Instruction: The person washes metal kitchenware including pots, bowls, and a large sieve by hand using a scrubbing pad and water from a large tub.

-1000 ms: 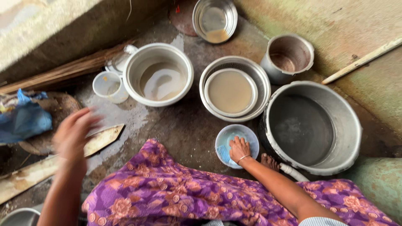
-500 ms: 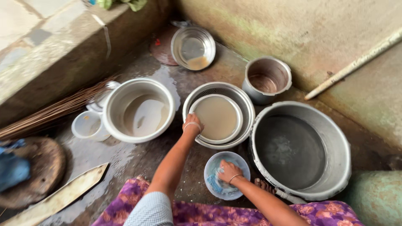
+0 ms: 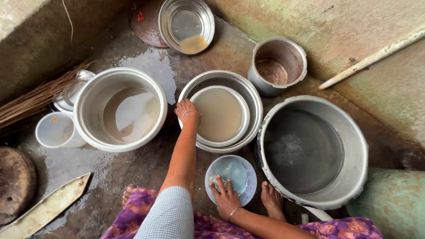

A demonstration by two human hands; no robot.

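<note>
Plate rim (image 3: 188, 116) apparently under left fingers (image 3: 182, 107).

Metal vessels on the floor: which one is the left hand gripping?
The left hand grips the rim of the flat plate of murky water, nested in the perforated steel colander. The other pots and bowls stand untouched.

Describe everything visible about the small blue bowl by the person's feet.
The small blue bowl is round, shallow and pale blue, seemingly plastic, standing upright on the wet floor between the stacked metal dishes and the person's bare foot. It is wet inside, with a greyish scrubber-like wad at its near edge. The right hand rests fingers-spread on that near rim. The big metal pot sits close beside it.
</note>
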